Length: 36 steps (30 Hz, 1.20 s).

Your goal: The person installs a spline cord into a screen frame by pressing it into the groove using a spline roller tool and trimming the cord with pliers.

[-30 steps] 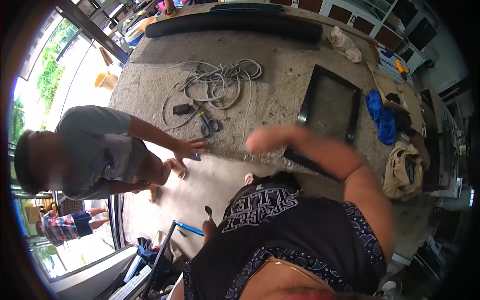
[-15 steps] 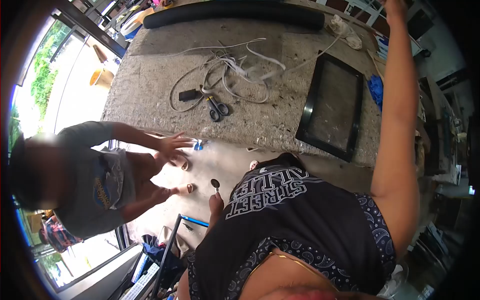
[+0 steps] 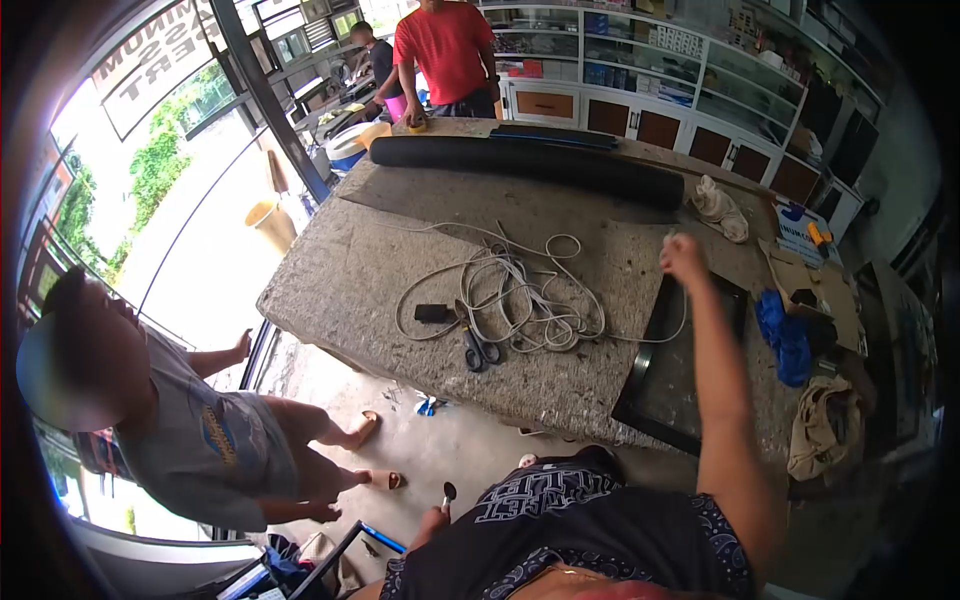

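Note:
My right hand is closed above the far end of a black-framed screen panel, with a thin white cord hanging from the fingers. The cord runs left across the panel into a loose tangle on the table. Low beside my shirt, my left hand grips a small spline roller with a dark round head; part of that hand is hidden. Scissors and a small black block lie at the tangle's left side.
A black roll lies along the worn table's far side. Blue cloth, a tan bag and cardboard are at right. One person stands left; a person in red and another are behind the table.
My right hand has come down from the upper right to over the panel, and the cord loops have shifted. My view has tilted up. The person at left has lowered the arm extended toward the table.

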Tool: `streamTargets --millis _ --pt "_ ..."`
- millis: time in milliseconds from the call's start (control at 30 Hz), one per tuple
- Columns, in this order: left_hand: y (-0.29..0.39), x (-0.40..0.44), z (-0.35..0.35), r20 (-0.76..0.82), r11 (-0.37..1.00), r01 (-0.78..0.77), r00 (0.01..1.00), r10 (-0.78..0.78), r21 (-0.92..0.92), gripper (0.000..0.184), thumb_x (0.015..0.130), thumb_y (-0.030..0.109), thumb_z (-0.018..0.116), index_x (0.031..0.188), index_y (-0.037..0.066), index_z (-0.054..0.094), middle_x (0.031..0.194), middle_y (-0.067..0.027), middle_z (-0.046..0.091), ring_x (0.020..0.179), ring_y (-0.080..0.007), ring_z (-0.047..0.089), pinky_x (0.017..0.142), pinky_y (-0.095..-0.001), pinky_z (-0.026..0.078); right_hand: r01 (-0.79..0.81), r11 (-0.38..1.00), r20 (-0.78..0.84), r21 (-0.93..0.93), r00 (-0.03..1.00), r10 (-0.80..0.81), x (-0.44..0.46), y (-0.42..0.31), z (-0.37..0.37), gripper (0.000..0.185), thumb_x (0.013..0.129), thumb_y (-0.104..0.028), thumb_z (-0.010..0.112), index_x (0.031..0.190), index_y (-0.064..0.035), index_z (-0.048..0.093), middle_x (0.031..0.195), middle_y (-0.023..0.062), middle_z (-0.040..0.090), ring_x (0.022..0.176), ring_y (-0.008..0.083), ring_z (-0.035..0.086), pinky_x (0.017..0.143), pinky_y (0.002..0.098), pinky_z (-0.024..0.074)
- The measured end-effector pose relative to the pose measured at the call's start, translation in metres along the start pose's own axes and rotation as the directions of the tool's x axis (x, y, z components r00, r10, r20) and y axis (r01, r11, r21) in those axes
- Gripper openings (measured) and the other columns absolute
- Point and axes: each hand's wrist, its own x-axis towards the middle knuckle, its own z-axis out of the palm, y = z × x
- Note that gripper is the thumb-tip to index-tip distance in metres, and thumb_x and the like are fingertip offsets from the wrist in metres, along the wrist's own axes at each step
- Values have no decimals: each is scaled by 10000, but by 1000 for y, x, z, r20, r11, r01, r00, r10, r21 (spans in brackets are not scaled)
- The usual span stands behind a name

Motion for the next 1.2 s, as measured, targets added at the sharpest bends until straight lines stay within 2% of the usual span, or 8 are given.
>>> streamTargets --millis 67,100,233,567,667,933,1100,1200 --pt "28 -13 -16 -98 998 -62 993 61 -5 476 1000 417 500 895 -19 661 846 -278 667 841 -474 646 736 -552 493 -12 809 -289 -588 937 -196 -2 71 81 634 961 -394 600 1399 38 447 1337 265 559 1197 363 593 979 487 499" --pt "45 -18 -23 -162 993 -112 981 107 -24 457 1005 412 493 921 -10 646 832 -272 662 831 -475 641 725 -551 488 -30 842 -110 -539 993 -36 -37 59 105 794 964 -353 558 1497 123 215 1560 338 231 1477 433 216 1215 477 202" --pt "140 -59 -68 -373 957 -285 895 246 -53 314 1004 349 518 1007 43 589 830 -250 650 804 -470 624 675 -549 474 353 691 420 -631 904 -78 -140 4 174 704 904 -336 646 1477 -33 371 1479 204 435 1416 359 354 1169 576 231" --pt "318 13 -131 -5 405 -794 452 892 454 351 861 365 707 1124 141 645 1046 -83 685 1068 -313 611 868 -492 472 544 485 568 -685 816 -112 -125 38 235 363 794 -180 688 1122 -82 568 830 130 676 902 367 654 1095 619 251" --pt "356 21 -141 -9 435 -734 505 863 521 441 841 369 718 1211 151 620 1236 -83 603 1226 -306 503 974 -508 411 382 638 570 -668 815 109 -139 -21 210 307 815 -193 679 1079 -76 577 888 159 682 922 380 655 1051 588 334" --pt "440 25 -153 -499 414 -860 228 836 299 890 779 359 784 1498 114 322 1454 -164 443 1310 -383 433 1021 -562 371 324 943 333 -73 900 -283 -176 -96 179 419 839 -177 670 1213 -6 592 921 147 689 871 269 677 765 386 532" --pt "511 77 -179 -378 455 -806 314 871 379 552 867 325 675 1329 90 483 1263 -166 567 1176 -389 539 945 -528 428 310 941 197 135 922 -333 -198 -132 138 427 833 -149 724 1222 -19 606 916 69 668 818 139 619 757 330 523" --pt "573 62 -266 -440 296 -765 18 898 572 154 890 169 589 1022 88 585 950 -160 588 918 -361 574 786 -519 460 515 855 -55 67 857 -512 -172 -127 97 407 853 -90 724 1240 -45 607 990 50 670 762 118 609 696 301 517"
